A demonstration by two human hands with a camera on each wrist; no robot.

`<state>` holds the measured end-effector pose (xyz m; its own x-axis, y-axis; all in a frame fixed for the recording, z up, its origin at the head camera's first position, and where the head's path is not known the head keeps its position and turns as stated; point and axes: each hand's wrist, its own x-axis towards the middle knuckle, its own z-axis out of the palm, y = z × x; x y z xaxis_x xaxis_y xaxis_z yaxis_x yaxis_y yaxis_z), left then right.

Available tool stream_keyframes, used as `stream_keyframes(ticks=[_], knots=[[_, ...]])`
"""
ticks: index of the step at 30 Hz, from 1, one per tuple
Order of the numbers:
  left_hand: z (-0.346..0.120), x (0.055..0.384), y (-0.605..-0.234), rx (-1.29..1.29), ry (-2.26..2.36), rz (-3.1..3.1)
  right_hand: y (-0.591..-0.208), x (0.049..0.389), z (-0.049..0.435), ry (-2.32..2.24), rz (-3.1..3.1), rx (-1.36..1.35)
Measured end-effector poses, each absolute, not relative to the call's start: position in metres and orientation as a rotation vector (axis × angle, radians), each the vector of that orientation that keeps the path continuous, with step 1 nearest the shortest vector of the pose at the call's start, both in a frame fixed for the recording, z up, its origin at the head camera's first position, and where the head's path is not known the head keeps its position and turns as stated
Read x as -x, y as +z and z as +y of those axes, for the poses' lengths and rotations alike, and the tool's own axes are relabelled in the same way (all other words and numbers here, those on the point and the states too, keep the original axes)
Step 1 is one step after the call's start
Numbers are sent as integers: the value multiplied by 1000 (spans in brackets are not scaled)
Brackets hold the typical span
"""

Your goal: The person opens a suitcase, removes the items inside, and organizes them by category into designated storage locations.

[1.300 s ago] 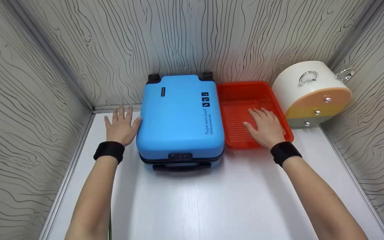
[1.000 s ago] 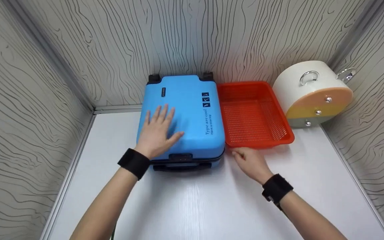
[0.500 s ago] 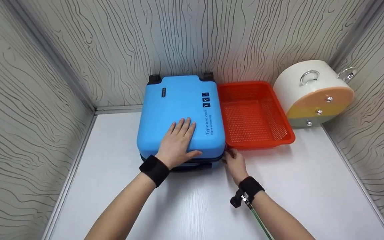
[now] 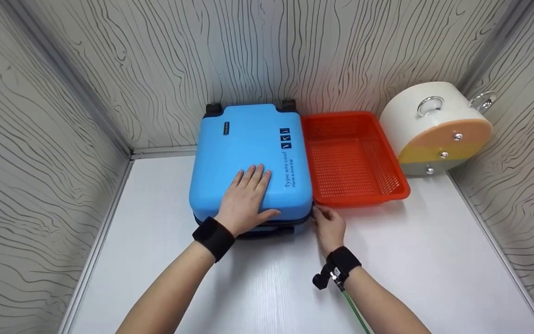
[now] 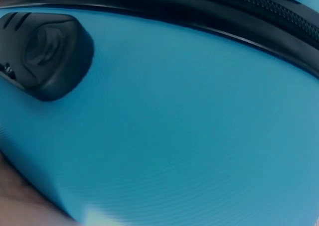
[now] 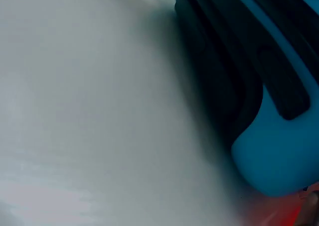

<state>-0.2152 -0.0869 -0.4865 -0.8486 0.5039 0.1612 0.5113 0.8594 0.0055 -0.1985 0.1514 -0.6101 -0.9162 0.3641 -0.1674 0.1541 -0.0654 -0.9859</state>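
Observation:
A light-blue hard-shell suitcase (image 4: 248,144) lies flat on the white table, its wheels toward the back wall. My left hand (image 4: 244,204) rests on the front of its lid, fingers straight, covering the lock. At the front right corner my right hand (image 4: 331,229) pinches the zipper pull, which the fingertips mostly hide. The left wrist view shows the black zipper (image 5: 269,9) running above the blue side, with a black plastic fitting (image 5: 47,56) below it. In the right wrist view the black carry handle (image 6: 224,81) appears, with a fingertip (image 6: 310,208) at the lower right edge.
An orange-red mesh basket (image 4: 359,200) stands against the suitcase's right side. Farther right, a white round container (image 4: 415,104) with chrome rings and a striped face leans near the corner. Patterned walls enclose the back and sides. A green cable (image 4: 355,308) trails from the right wrist.
My left hand has moved right from beside the suitcase onto its lid. My right hand has left the basket and come to the suitcase's front right corner, where its fingers now pinch the zipper pull.

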Motion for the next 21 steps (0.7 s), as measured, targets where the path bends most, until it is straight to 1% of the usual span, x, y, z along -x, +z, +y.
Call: stream_keyframes(ticks=[4,12,21], knots=[[-87,215,-487,790,-74,-2890,-611,194,157,1968,-2127,518],[-85,215,-484,787,-34,-2913,-615,183,173,1566,-2307,280],[-85,214,-484,790,-21,-2896,-619,170,186,1238,-2311,-133]])
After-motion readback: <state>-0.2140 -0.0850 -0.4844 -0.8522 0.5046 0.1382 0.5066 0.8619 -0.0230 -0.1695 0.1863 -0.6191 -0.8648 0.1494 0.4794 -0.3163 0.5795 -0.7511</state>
